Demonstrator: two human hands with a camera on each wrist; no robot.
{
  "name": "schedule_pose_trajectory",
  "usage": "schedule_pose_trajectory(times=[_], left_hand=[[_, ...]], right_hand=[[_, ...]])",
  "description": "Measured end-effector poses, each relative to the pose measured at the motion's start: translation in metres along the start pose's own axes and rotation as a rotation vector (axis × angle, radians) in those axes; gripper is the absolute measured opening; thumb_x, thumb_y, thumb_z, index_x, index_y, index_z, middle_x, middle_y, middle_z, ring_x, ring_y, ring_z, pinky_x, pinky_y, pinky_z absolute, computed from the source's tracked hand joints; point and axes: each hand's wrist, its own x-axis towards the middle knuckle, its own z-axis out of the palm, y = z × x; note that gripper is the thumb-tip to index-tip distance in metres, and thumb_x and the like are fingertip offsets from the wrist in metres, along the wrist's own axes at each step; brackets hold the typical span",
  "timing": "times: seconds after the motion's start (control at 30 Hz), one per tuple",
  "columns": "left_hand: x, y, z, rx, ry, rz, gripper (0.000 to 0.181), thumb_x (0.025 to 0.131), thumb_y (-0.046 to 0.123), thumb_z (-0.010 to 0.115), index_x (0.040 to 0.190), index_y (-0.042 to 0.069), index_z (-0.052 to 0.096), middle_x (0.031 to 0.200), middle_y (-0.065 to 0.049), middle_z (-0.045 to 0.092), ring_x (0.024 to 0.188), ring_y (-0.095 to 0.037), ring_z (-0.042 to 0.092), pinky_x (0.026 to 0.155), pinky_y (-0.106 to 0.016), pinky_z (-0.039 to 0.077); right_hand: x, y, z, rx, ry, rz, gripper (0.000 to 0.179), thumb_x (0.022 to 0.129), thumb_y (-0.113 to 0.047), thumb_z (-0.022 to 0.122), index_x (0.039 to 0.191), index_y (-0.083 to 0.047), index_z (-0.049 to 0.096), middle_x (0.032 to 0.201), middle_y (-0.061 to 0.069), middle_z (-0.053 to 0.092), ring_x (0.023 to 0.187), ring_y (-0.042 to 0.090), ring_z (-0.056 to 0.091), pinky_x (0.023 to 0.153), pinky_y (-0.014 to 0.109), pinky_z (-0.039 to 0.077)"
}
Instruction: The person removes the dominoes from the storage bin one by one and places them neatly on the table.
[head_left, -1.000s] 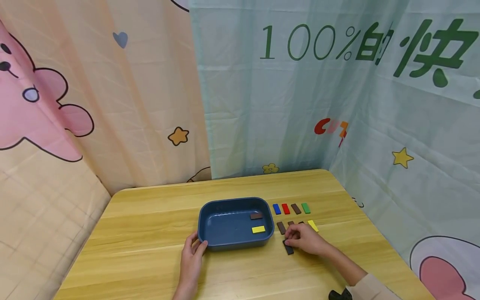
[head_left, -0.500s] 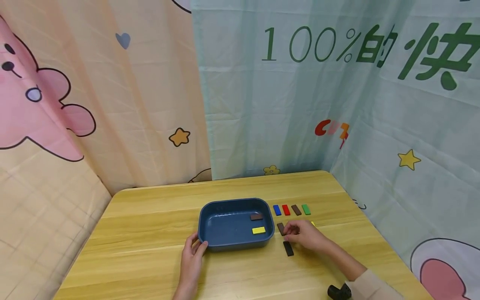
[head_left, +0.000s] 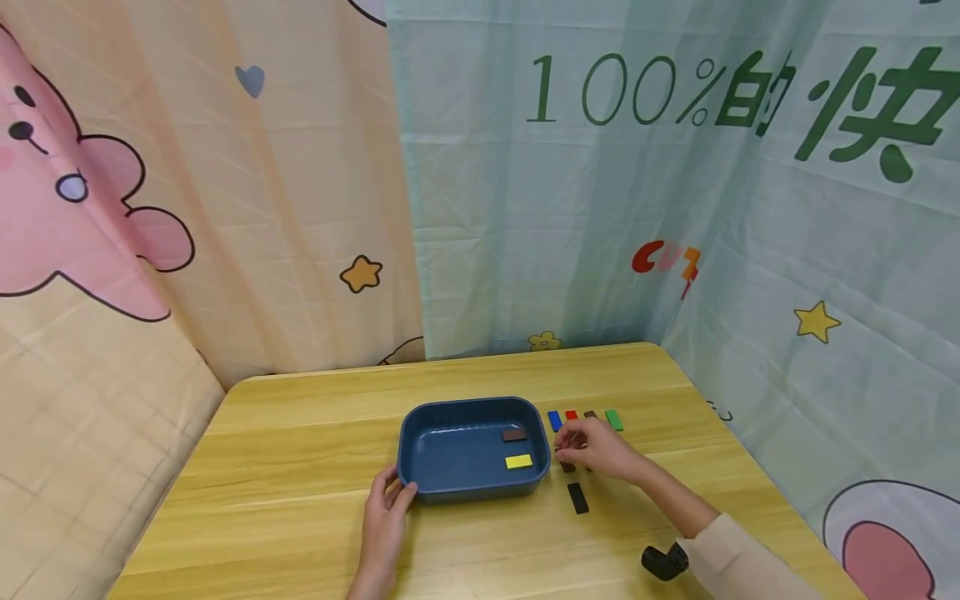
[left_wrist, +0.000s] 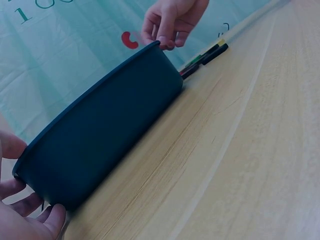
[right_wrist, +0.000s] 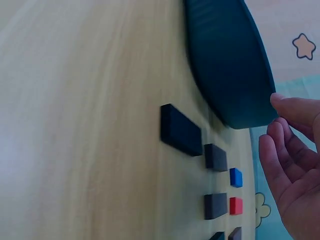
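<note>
My left hand (head_left: 384,521) holds a dark blue plastic bin (head_left: 480,494) by its near left corner, fingers at the side and thumb in front. Inside it lie a brown block (head_left: 514,434) and a yellow block (head_left: 518,461). My right hand (head_left: 600,450) hovers beside the bin's right end, partly covering the rows of blocks. In the right wrist view, its thumb and bent fingers are apart near the bin's rim, with nothing between them. Below it, a black block (head_left: 577,498) lies flat on the table, close to a dark brown block (right_wrist: 215,157).
Right of the bin, a back row has a blue block (head_left: 555,421), a red block (right_wrist: 236,205), a brown one, and a green block (head_left: 614,420). A black device (head_left: 665,563) sits by the right sleeve. Printed curtains (head_left: 525,208) border the wooden table (head_left: 300,467).
My right hand has lifted away from the black block and moved back and left towards the bin's right end. The black block stays on the table. My left hand keeps its place.
</note>
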Motion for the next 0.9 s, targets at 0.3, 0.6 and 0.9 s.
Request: schedule_pose_trajectory(times=[0.3,0.6,0.9], left_hand=[[0.001,-0.001,0.000,-0.008,0.003,0.007,0.048,0.107,0.012,0.056,0.149,-0.005,0.042,0.153,-0.029,0.041,0.139,-0.043,0.044,0.107,-0.043,0.048],[0.000,-0.002,0.001,-0.015,0.011,0.044,0.046,0.106,0.007,0.056,0.147,-0.008,0.043,0.149,-0.031,0.043,0.136,-0.046,0.047,0.102,-0.035,0.050],[0.000,-0.002,-0.001,-0.025,0.003,0.046,0.046,0.105,0.006,0.056,0.147,-0.009,0.043,0.150,-0.031,0.043,0.136,-0.045,0.047,0.101,-0.033,0.051]], right_hand=[[0.027,-0.019,-0.003,-0.100,-0.025,-0.079,0.008,0.094,-0.012,0.078,0.098,-0.009,0.073,0.087,-0.009,0.066,0.078,0.010,0.064,0.068,0.028,0.056],[0.059,-0.037,0.003,-0.137,-0.142,-0.150,0.010,0.096,-0.009,0.074,0.106,-0.005,0.075,0.090,-0.011,0.067,0.079,0.007,0.063,0.071,0.029,0.056],[0.089,-0.043,0.022,-0.206,-0.288,-0.164,0.013,0.092,-0.005,0.078,0.104,-0.002,0.074,0.088,-0.009,0.067,0.080,0.006,0.062,0.075,0.025,0.056]])
